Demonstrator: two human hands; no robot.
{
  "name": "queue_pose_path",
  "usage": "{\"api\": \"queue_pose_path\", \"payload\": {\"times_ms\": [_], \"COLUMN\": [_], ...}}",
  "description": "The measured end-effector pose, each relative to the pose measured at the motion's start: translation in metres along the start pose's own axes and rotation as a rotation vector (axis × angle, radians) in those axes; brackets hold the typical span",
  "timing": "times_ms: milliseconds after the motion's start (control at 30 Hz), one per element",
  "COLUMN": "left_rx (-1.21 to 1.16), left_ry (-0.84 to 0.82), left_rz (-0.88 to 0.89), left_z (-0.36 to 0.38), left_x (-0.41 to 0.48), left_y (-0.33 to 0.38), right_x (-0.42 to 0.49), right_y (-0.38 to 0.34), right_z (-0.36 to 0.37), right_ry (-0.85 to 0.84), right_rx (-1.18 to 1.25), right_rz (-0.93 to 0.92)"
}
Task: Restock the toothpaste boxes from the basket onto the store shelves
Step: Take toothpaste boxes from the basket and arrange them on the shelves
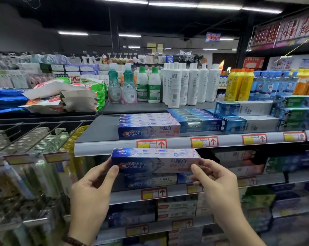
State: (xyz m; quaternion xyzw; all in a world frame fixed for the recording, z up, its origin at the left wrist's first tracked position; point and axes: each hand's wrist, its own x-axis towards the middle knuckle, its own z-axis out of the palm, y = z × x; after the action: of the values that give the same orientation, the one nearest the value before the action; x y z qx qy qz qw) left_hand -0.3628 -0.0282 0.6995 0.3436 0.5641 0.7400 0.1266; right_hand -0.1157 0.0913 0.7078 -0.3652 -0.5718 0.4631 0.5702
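Both hands are up holding one Crest toothpaste box (156, 160) lengthwise, level, right in front of the shelf edge (104, 147). The left hand (92, 189) pinches the blue end with thumb on the front, and the right hand (215, 181) pinches the pink end the same way. A stack of matching boxes (148, 126) sits on the shelf just above.

A blue-and-pink Crest toothpaste box (155, 159) was held level below the upper shelf (104, 128), where matching boxes (148, 126) lay stacked.
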Motion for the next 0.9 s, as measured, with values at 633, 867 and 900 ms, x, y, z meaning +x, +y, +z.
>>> {"api": "queue_pose_path", "payload": {"times_ms": [633, 867, 900], "left_rx": [0.211, 0.308, 0.324], "left_ry": [0.062, 0.133, 0.133], "left_rz": [0.279, 0.329, 0.329], "left_z": [0.028, 0.045, 0.046], "left_x": [0.082, 0.128, 0.134], "left_y": [0.042, 0.050, 0.049], "right_x": [0.129, 0.172, 0.176], "right_y": [-0.051, -0.052, -0.052], "right_z": [0.016, 0.034, 0.037], "right_ry": [-0.195, -0.193, -0.187], "right_rx": [-0.194, -0.272, -0.282], "right_rz": [-0.277, -0.374, -0.383]}}
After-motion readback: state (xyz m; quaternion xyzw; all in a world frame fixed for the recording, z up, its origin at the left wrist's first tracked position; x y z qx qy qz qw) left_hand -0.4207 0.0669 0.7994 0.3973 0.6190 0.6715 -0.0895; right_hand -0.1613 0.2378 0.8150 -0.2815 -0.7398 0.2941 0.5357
